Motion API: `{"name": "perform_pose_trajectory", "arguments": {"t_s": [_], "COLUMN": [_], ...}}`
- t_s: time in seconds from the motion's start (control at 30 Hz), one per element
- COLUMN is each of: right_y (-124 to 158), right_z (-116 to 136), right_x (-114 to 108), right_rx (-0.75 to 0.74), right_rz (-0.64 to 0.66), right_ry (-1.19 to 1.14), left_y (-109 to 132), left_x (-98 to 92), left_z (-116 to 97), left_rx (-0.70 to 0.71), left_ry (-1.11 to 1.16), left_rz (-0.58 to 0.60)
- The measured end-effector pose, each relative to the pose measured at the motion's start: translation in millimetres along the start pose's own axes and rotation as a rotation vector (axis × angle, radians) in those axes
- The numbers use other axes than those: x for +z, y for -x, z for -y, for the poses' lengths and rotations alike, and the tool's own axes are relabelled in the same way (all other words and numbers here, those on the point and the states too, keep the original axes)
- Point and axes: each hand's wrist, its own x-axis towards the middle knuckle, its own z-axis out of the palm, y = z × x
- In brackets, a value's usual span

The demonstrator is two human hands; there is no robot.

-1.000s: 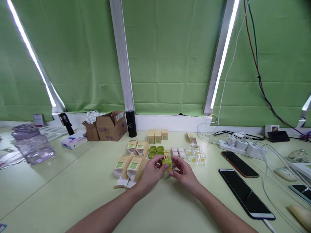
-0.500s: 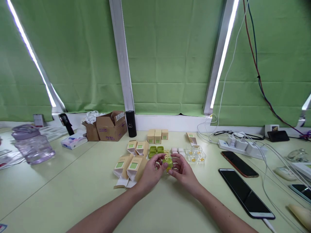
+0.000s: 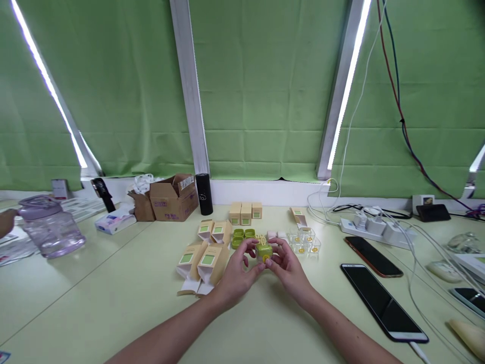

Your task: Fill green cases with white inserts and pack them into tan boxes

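head | hands [image 3: 290, 273] holding green cube [image 3: 264, 250] | cartons [image 3: 212, 262] near left | room before phones [image 3: 382, 301] right

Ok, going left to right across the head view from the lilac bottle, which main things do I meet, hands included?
Lilac bottle → tissue pack → cardboard box → black cylinder → left hand → green-lidded cup → right hand → white-framed phone.

Upright between the left grip [image 3: 238, 271] and the right grip [image 3: 290, 269], a small container [image 3: 264, 252] shows me its rounded green top [image 3: 264, 249], its clear base [image 3: 259, 257] with a yellow patch [image 3: 265, 258] at the front, and the yellow loop [image 3: 261, 240] standing above it.
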Motion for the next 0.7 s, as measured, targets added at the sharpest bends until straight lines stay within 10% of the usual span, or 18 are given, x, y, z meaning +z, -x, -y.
{"name": "perform_pose_trajectory", "arguments": {"t_s": [0.7], "right_y": [-2.1], "right_z": [6.8], "right_x": [-0.5], "right_rx": [-0.009], "right_rz": [-0.035], "right_ry": [0.001], "left_y": [-2.6], "left_x": [-1.9], "left_z": [-8.8], "left_rx": [0.010], "left_ry": [-0.058], "left_rz": [-0.058]}}
